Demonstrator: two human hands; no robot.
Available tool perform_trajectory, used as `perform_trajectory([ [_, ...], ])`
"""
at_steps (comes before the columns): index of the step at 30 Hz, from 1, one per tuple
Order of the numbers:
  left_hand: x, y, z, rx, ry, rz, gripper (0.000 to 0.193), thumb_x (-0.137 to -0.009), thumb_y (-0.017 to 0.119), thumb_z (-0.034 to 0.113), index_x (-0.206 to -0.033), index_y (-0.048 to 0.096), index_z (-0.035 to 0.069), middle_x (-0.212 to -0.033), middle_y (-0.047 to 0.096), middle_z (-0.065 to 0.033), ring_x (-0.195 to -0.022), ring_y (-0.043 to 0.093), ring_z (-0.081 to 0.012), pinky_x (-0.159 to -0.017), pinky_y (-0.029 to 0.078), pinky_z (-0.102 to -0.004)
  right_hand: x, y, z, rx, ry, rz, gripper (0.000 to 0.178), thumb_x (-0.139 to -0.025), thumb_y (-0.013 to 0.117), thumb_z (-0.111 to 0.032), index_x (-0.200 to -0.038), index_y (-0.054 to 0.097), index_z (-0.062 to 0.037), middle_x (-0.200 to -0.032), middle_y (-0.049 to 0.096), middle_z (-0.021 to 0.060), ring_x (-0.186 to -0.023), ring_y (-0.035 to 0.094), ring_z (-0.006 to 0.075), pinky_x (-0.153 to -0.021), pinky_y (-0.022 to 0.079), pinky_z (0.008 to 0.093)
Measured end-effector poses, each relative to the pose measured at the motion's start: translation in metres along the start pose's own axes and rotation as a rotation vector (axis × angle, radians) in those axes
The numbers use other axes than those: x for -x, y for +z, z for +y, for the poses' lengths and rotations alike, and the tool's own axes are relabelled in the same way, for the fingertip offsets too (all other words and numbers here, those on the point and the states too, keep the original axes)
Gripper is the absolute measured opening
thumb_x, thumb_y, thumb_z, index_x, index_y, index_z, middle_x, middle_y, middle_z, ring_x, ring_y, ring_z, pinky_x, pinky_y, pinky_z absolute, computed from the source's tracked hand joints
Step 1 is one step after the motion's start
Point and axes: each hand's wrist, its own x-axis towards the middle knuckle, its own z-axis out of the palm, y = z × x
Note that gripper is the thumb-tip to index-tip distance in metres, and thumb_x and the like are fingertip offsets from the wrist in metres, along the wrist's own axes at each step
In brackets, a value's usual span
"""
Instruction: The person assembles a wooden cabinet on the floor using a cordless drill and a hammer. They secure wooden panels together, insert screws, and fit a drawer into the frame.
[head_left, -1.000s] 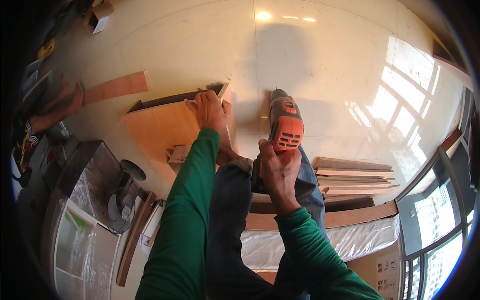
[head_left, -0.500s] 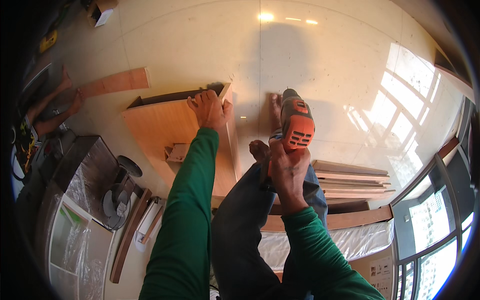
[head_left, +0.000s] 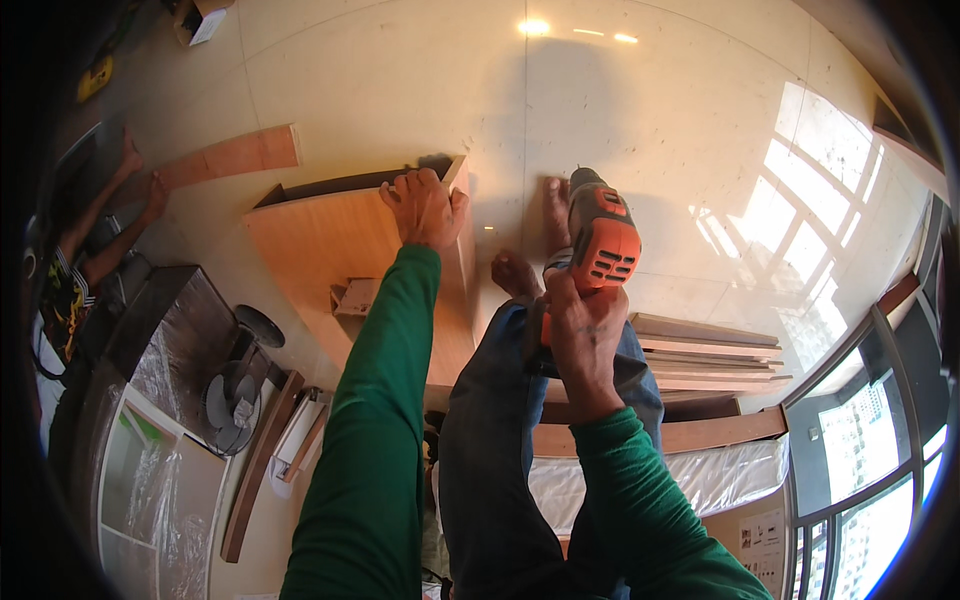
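My left hand is closed over the top edge of a light wooden cabinet, near its right corner. The cabinet stands on the floor to my left, with a dark opening along its top. A small cardboard box sits against its front face, partly behind my left sleeve. In my right hand is an orange and black cordless drill, its handle wrapped by my fingers and its chuck directed away from me. The drill is held in the air above my right leg and foot, apart from the cabinet.
Several wooden strips are stacked at my right. Behind them lies a plastic-wrapped white piece. A flat board rests on the floor at the far left, by another person's feet. A fan stands beside wrapped dark furniture.
The drill and my right hand have shifted slightly to the right and away from me. My left hand keeps its hold on the cabinet's edge. My legs have moved a little to the right.
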Motion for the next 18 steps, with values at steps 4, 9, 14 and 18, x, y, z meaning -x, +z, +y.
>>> perform_trajectory([
  [4,-0.001,-0.002,0.0,0.001,-0.024,-0.053,0.035,-0.082,0.062,0.034,-0.094,0.056,0.002,-0.099,0.062,-0.0204,-0.107,0.053,-0.0403,-0.108,0.028,-0.0715,0.002,0.002,0.004,-0.008,0.017,0.0,0.016,-0.085,0.064,-0.013,-0.077,0.062,0.0005,-0.065,0.061,0.0031,-0.06,0.057,0.011,-0.057,0.046,0.0288],
  [9,0.0,-0.015,0.0,0.027,-0.058,-0.179,0.04,-0.08,0.064,0.036,-0.099,0.054,0.002,-0.105,0.059,-0.0215,-0.112,0.051,-0.0426,-0.108,0.019,-0.0814,0.002,0.0,-0.006,0.103,0.133,-0.026,0.008,-0.086,0.06,-0.005,-0.086,0.055,0.0014,-0.069,0.06,0.0044,-0.067,0.064,0.013,-0.066,0.056,0.032],
  [14,0.001,-0.023,-0.007,0.11,-0.036,-0.264,0.054,-0.076,0.07,0.039,-0.111,0.05,0.002,-0.115,0.054,-0.0222,-0.123,0.046,-0.0435,-0.108,0.01,-0.0879,-0.001,-0.001,0.019,0.181,-0.019,0.006,0.012,-0.083,0.061,-0.009,-0.078,0.052,-0.0025,-0.063,0.053,0.0011,-0.057,0.049,0.01,-0.055,0.043,0.03],
  [18,0.002,-0.024,-0.005,0.2,-0.031,-0.231,0.057,-0.08,0.07,0.04,-0.117,0.051,0.002,-0.12,0.054,-0.0212,-0.128,0.044,-0.043,-0.11,0.007,-0.0873,-0.003,0.0,0.025,0.215,-0.03,-0.02,0.011,-0.083,0.061,-0.009,-0.078,0.053,-0.0029,-0.062,0.052,0.0006,-0.055,0.048,0.0104,-0.053,0.043,0.0301],
])
